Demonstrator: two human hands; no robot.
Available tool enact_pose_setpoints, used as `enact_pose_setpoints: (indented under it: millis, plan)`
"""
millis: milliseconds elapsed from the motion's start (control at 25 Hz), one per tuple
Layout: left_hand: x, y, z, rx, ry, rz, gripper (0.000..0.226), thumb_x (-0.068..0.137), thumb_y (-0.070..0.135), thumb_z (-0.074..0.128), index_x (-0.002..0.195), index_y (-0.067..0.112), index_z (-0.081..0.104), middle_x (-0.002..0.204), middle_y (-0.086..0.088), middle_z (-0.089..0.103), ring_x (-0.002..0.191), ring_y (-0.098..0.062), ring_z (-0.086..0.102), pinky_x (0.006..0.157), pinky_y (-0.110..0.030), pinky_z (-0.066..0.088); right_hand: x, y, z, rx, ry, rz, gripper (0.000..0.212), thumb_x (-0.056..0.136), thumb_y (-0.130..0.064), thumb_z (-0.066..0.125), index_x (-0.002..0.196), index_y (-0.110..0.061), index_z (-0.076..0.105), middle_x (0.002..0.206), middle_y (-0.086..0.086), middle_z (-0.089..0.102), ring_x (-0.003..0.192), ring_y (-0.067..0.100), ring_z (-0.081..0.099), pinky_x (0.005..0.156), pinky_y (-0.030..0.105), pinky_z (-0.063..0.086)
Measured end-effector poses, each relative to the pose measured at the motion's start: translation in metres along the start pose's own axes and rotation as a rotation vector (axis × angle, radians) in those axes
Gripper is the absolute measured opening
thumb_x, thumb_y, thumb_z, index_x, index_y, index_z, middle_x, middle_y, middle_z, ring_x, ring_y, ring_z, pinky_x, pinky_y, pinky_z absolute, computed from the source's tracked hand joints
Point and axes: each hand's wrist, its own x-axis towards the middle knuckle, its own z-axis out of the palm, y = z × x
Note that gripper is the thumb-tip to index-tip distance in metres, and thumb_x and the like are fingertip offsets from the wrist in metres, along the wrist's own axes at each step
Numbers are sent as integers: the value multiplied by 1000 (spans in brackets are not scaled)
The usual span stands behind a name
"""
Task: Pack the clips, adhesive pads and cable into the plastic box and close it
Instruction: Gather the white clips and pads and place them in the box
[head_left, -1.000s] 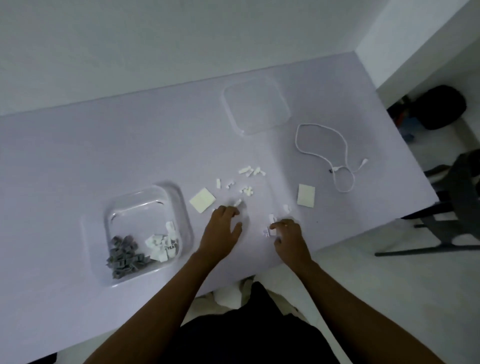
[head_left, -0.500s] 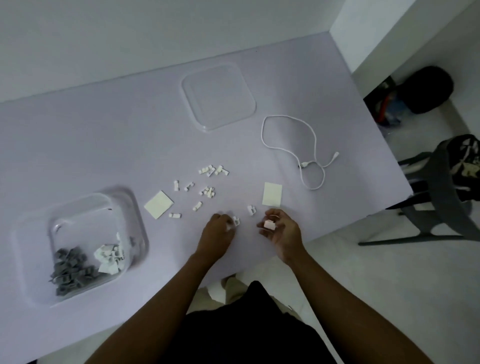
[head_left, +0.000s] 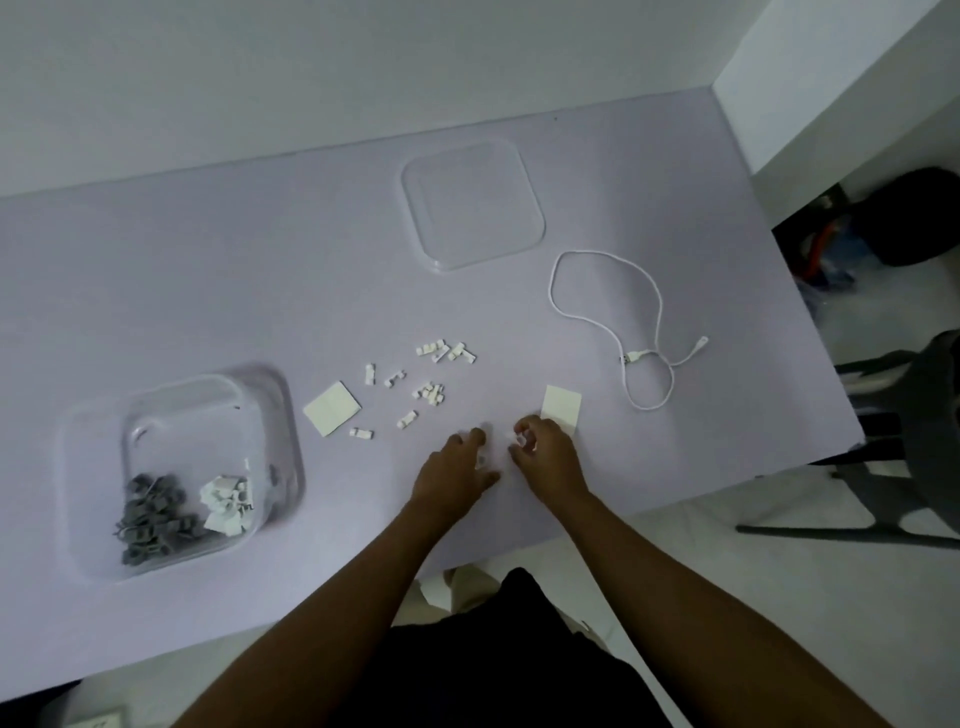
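Head view looks down on a pale tabletop (head_left: 156, 270). Both hands meet near its near edge, right of centre. The left hand (head_left: 457, 470) lies knuckles up with curled fingers; small white bits show at its fingertips, but whether it grips them I cannot tell. The right hand (head_left: 545, 457) has its fingers narrowed around a small white clip (head_left: 519, 440), pinched at the tips.

Just beyond the right hand, touching or nearly so, lies a pale pad (head_left: 562, 408). A second pad (head_left: 332, 414) lies to the left, just right of the box (head_left: 275, 415). The open, clear box stands at the near left; inside it sit a heap of grey clips (head_left: 150, 517) on the left and white clips (head_left: 228, 501) on the right, with what looks like a pad among them.

Loose white clips (head_left: 428, 391) are scattered between the two pads, with another cluster (head_left: 447, 351) a little farther off. The clear lid (head_left: 472, 202) lies flat at the far centre, well apart from the box. The white cable (head_left: 660, 312) lies in a loose loop at the right, its two plugs near each other. A dark chair (head_left: 914, 441) stands on the floor beyond the right edge.
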Motion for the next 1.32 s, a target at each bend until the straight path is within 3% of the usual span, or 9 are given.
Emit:
enact_pose_setpoints:
  millis: [120, 240, 320, 440, 640, 880, 1080, 1200, 1320]
  plan:
    - [-1, -4, -3, -62, 56, -2, 36, 97, 37, 51, 124, 14, 48, 114, -10, 62, 97, -27, 62, 77, -31, 47, 0, -7, -4, 320, 19, 195, 6, 88, -20, 69, 91, -15, 68, 82, -2, 64, 70, 11, 56, 64, 19, 42]
    - [-16, -8, -24, -433, 123, -103, 21, 100, 29, 44, 100, 12, 55, 90, -6, 64, 74, -17, 57, 60, -23, 39, -8, -27, -18, 1018, -165, 443, 18, 92, -15, 51, 79, -13, 64, 74, 9, 60, 59, 19, 50, 55, 27, 36]
    - [-30, -21, -47, -714, 166, -159, 26, 100, 22, 41, 80, 14, 56, 75, -6, 63, 63, -16, 53, 56, -23, 39, -11, -43, -22, 1137, -268, 440, 22, 91, -18, 47, 78, -12, 62, 74, 9, 59, 59, 21, 52, 54, 28, 35]
    - [-59, -52, -88, -851, 390, -201, 37, 98, 27, 49, 62, 19, 49, 59, -4, 53, 53, -14, 45, 51, -25, 36, -7, -73, -7, 1012, -266, 440, 32, 94, -28, 54, 66, -14, 56, 64, 5, 53, 50, 18, 44, 48, 26, 28]
    - [-111, -136, -142, -688, 763, -357, 34, 97, 29, 51, 67, 14, 46, 58, 1, 48, 53, -13, 42, 54, -29, 36, -5, -149, 43, 777, -288, 345, 41, 95, -31, 61, 59, -19, 45, 55, 0, 40, 43, 12, 28, 45, 22, 19]
    - [-116, -217, -132, -302, 381, -383, 32, 101, 33, 43, 81, 9, 52, 81, -11, 59, 80, -30, 60, 64, -31, 34, -34, -237, 109, 654, -361, 190, 40, 96, -34, 58, 63, -13, 51, 60, 6, 45, 46, 15, 37, 44, 23, 28]
    - [-127, -235, -129, -304, 230, -185, 24, 96, 37, 52, 99, 14, 57, 97, -6, 58, 85, -20, 58, 74, -31, 45, -53, -281, 151, 448, -394, 39, 39, 100, -36, 51, 72, -9, 58, 61, 8, 56, 53, 17, 53, 49, 26, 44]
    - [-143, -248, -145, -289, 355, -81, 21, 94, 29, 56, 106, 13, 63, 103, -6, 65, 93, -21, 61, 79, -30, 46, -58, -288, 172, 279, -356, -66, 38, 98, -36, 54, 73, -7, 59, 61, 2, 58, 56, 13, 56, 56, 25, 47]
    - [-160, -275, -168, -245, 754, -245, 28, 93, 26, 59, 116, 11, 60, 114, -11, 60, 106, -27, 54, 88, -39, 46, -62, -295, 200, 45, -349, -243, 40, 97, -37, 54, 72, -6, 56, 66, 6, 59, 61, 14, 57, 61, 29, 46]
